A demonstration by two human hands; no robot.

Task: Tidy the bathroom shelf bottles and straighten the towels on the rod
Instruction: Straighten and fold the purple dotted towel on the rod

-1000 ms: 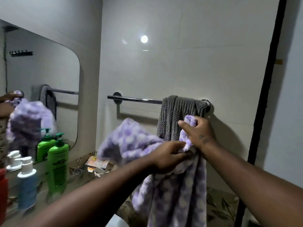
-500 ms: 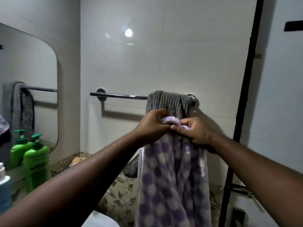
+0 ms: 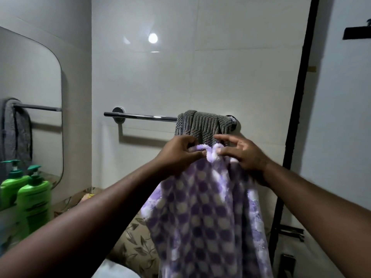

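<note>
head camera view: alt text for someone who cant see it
The left hand and right hand pinch the top edge of a purple checked towel held up before a grey towel bunched at the right end of a wall rod. A green pump bottle stands by a mirror at left.

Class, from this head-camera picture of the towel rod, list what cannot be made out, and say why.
All in the head view:
Lower half of the grey ribbed towel: hidden behind the purple-and-white checked fleece towel.
Bottom hem of the checked towel: cut off by the lower edge.
Label of the green plastic pump bottle: blurred.
Right bracket of the chrome rod: mostly covered by the grey towel.
</note>
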